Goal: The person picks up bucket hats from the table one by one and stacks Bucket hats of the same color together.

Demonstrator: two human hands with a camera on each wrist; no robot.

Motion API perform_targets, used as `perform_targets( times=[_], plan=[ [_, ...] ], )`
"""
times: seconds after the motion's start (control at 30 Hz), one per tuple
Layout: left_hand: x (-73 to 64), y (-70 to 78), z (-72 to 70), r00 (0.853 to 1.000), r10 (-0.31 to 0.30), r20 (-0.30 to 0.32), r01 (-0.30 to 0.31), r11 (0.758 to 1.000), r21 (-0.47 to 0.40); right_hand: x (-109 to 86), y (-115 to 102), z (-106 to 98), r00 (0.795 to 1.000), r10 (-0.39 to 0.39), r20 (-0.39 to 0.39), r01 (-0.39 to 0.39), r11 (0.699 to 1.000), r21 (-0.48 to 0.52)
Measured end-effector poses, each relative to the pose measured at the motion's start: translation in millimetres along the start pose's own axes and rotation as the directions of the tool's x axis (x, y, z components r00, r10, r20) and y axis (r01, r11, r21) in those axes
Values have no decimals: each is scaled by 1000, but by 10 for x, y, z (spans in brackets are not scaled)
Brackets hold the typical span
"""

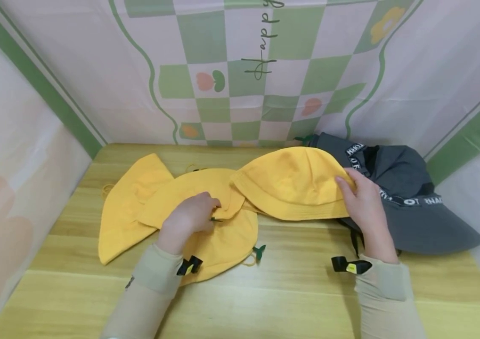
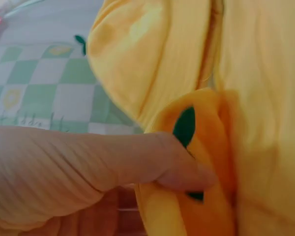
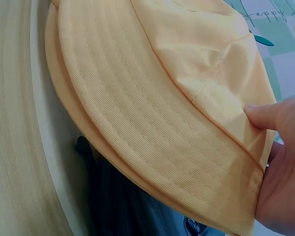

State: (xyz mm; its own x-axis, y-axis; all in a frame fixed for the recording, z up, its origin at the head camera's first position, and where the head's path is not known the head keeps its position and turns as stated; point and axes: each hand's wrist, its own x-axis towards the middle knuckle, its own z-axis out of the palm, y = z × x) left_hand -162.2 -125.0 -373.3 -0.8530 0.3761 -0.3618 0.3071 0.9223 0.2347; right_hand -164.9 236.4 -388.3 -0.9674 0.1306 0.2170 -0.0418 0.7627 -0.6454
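My right hand (image 1: 364, 200) grips a yellow bucket hat (image 1: 292, 181) by its right side, thumb on the outer face. That hat is folded flat, with its stitched brim (image 3: 137, 118) toward me and a green leaf (image 3: 264, 40) past its crown. My left hand (image 1: 191, 217) pinches yellow cloth of a middle hat (image 1: 210, 181). In the left wrist view, the thumb lies across a green sprout (image 2: 185, 125) on that cloth. Beneath this hand lies the lower part of the yellow pile (image 1: 235, 240), with another green sprout (image 1: 259, 253) at its right edge.
Another yellow hat (image 1: 123, 212) lies folded at the left of the wooden table (image 1: 290, 296). A dark grey hat (image 1: 426, 230) with a lettered band lies at the right, partly behind the held hat. A checked cloth (image 1: 248, 42) hangs along the back.
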Motion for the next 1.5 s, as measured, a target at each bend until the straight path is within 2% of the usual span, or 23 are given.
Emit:
perform_targets(
  times=[0.1, 0.23, 0.3, 0.43, 0.5, 0.63, 0.73, 0.93, 1.07, 1.13, 1.17, 1.23, 1.37, 1.4, 1.47, 1.5],
  plan=[
    [-36, -64, -69, 991, 53, -120, -53, 999, 6, 1, 15, 0, 1000, 23, -14, -22, 1000, 7],
    [-119, -134, -172, 947, 126, -295, -123, 992, 29, -1, 22, -5, 997, 24, -73, -23, 1000, 17],
    [-163, -158, -224, 930, 134, -343, -136, 991, 19, -4, 18, -6, 993, 22, -112, -20, 1000, 25],
    [-237, -201, -309, 914, 121, -388, -139, 990, -20, -4, 10, 0, 983, 22, -182, -15, 999, 39],
    [-269, -225, -340, 897, 132, -421, -165, 985, -44, 1, 14, 2, 979, 23, -203, -15, 999, 42],
    [-313, -264, -383, 837, 194, -512, -263, 962, -66, 8, 13, -2, 973, 16, -228, -4, 999, 53],
    [-301, -282, -385, 792, 259, -553, -331, 943, -33, 6, 5, 4, 972, 10, -236, 2, 999, 52],
    [-196, -245, -340, 726, 358, -588, -438, 899, 6, -15, -67, 67, 977, -64, -205, 78, 995, 57],
    [-141, -209, -303, 688, 377, -620, -495, 868, -21, -31, -146, 107, 978, -114, -175, 127, 990, 65],
    [-115, -185, -287, 664, 378, -645, -525, 850, -42, -37, -174, 118, 977, -131, -170, 145, 987, 75],
    [-106, -172, -279, 648, 377, -661, -539, 841, -49, -40, -185, 122, 976, -138, -171, 154, 984, 85],
    [-72, -139, -264, 605, 382, -699, -575, 817, -51, -44, -204, 133, 971, -158, -177, 178, 978, 109],
    [-3, -62, -232, 495, 398, -772, -627, 779, -1, -52, -239, 178, 962, -207, -177, 234, 960, 152],
    [12, -44, -224, 472, 401, -785, -636, 771, 11, -54, -249, 195, 959, -223, -176, 250, 956, 155],
    [36, -14, -207, 436, 405, -803, -643, 765, 37, -63, -271, 227, 951, -256, -174, 284, 945, 160],
    [47, -1, -199, 424, 404, -811, -642, 765, 46, -66, -281, 243, 947, -272, -174, 299, 941, 161]
  ],
)
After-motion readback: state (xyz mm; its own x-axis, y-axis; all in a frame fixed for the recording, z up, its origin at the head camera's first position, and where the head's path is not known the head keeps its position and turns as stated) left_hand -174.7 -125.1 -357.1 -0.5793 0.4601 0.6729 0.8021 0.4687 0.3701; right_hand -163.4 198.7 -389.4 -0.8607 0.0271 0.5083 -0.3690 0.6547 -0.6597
